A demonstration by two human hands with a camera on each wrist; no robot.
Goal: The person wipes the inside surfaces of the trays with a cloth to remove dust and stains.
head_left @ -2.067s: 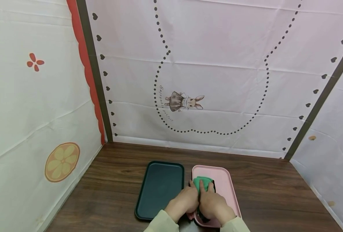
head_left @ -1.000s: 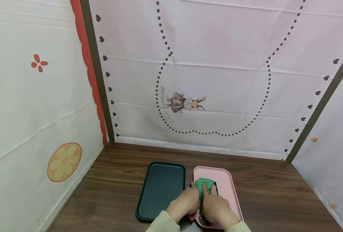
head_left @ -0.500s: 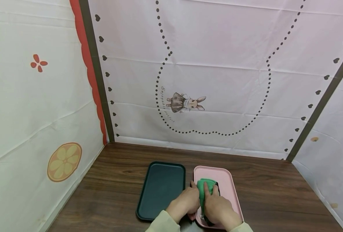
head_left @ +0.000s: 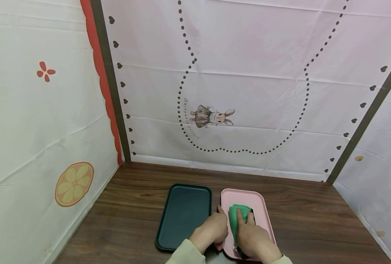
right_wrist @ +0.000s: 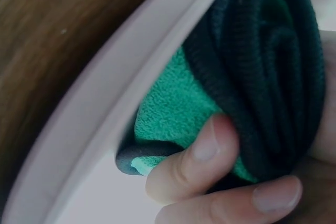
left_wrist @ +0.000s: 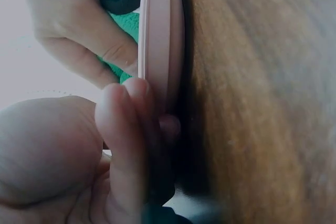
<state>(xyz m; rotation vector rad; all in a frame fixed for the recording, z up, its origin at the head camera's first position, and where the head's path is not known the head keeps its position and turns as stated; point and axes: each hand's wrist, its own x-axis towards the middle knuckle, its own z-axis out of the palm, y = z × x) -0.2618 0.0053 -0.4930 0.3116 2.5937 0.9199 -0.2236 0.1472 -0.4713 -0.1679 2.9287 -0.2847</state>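
Observation:
A folded green cloth (head_left: 233, 221) with black edging lies in the pink tray (head_left: 263, 216). My right hand (head_left: 254, 239) grips it from above, index and middle fingers stretched over its top. The right wrist view shows the cloth (right_wrist: 170, 100) in layers, fingertips (right_wrist: 207, 142) curled against its side and the tray wall (right_wrist: 105, 93) beside it. At the tray's left rim is my left hand (head_left: 214, 228), its index finger pointing along the edge. In the left wrist view its fingers (left_wrist: 118, 124) pinch the rim (left_wrist: 157, 35), one fingertip showing underneath.
Left of the pink tray, a dark green tray (head_left: 187, 214) lies on the brown wooden table (head_left: 129, 216). Printed fabric walls (head_left: 248, 91) enclose the table at the back and both sides. A grey patch (head_left: 215, 257) shows between the wrists at the bottom.
My right hand has slid the cloth rightward within the pink tray, away from the left rim. My left hand stays at the rim; both trays hold their places.

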